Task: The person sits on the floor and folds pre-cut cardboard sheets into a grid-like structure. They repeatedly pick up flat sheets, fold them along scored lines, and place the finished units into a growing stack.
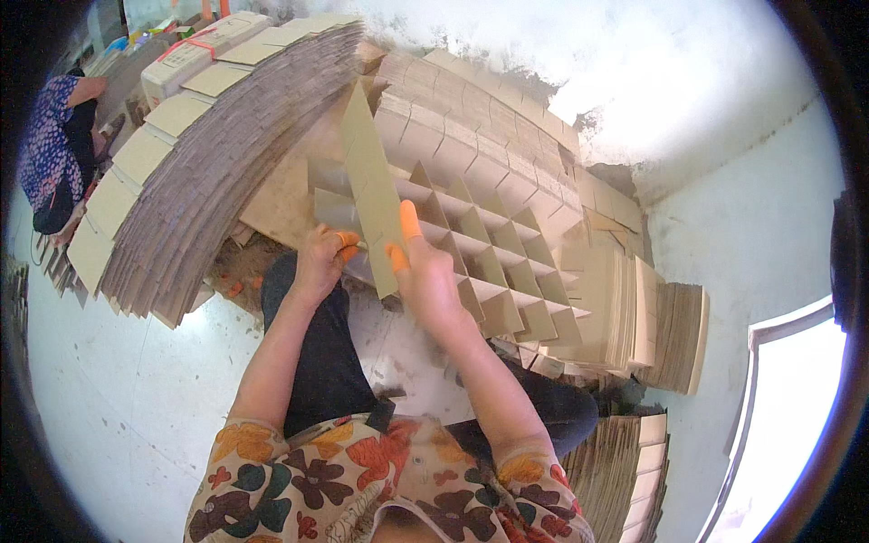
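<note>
To the upper left of the left hand (319,264), a long stack (231,163) of cardboard curves away; beside it sits a white bundle (201,56), contents hidden. The left hand is curled, fingertips close together; whether it pinches anything, I cannot tell. Between the hands slants the strip (369,172), the right hand (427,276) pinching its right edge. It looks light, fairly stiff, likely to crease, best held by its long edges. Right of that hand, the grid (493,256) has open cells walled by crossing card.
</note>
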Demonstrator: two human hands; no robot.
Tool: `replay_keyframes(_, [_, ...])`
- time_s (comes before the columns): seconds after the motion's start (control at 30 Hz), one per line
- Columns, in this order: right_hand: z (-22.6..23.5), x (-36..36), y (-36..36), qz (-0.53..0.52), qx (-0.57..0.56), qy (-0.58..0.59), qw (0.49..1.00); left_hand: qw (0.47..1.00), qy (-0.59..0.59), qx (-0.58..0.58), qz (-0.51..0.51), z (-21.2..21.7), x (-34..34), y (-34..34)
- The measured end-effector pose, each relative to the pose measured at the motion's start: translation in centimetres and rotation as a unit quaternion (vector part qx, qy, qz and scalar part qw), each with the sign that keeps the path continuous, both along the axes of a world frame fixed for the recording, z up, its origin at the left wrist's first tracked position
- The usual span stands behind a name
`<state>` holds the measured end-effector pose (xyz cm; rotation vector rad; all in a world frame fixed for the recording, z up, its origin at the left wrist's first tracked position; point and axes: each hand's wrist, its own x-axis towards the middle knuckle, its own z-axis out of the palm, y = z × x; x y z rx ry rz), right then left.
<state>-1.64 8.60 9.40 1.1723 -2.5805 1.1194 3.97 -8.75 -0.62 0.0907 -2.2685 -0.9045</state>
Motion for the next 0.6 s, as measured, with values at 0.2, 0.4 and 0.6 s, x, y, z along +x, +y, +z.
replay_keyframes(0.2, [-1.9,-0.3,0.0,0.063,0.003,-0.055,0.997,1.000,-0.001,-0.012,-0.002,0.2,0.1,0.0])
replay_keyframes(0.4, [-3.3,-1.3,-0.6,0.075,0.001,-0.012,0.997,1.000,0.015,-0.016,-0.002,0.2,-0.2,0.1])
replay_keyframes(0.6, [-3.8,-1.3,-0.9,0.094,-0.007,0.017,0.995,1.000,0.020,-0.002,-0.010,-0.6,-0.4,-0.1])
